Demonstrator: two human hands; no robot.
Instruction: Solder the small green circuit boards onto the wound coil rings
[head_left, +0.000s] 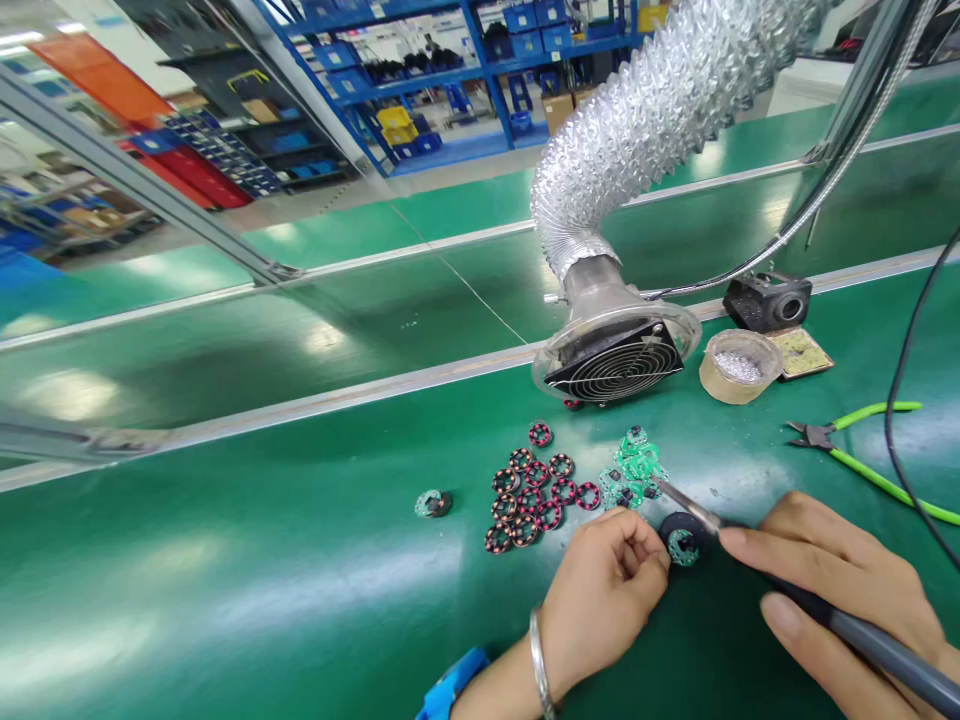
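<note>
On the near right of the bench [300,590], our board [682,547] lies over a black disc [673,523], green side showing, just right of our left hand [600,590]. Left fingers are curled together in a pinch at the disc's left edge; can't tell whether they grip the disc, the board or something thin between, as the fingers hide it.

Our right hand [855,590] grips the iron [874,637] by its dark handle, thumb on the near side, fingers on the far side. Its tip points far and left, by the right edge of the loose boards [637,465]; contact not clear. The tip looks apart from the board on the disc.

Handling, our judgement: the board is likely very light, thin and stiff, fairly fragile, easily nudged or spun. We'd take it by the rim with fingertips, off the small parts on its face. The disc likely gives a steadier hold than the board itself. The iron seems light and stiff; we'd keep to the handle and treat the metal end as hot.

Left of the loose boards sit the coils [529,499], small rings that look stiff and a bit heavier; we'd pinch them by the outer wall, sparing the windings. Farther left, one lone part [431,503] stands apart. Fan [626,365] is far, above the bench; tub [721,383] just right of it; nippers [817,436] lie splayed, far side of our right hand.
</note>
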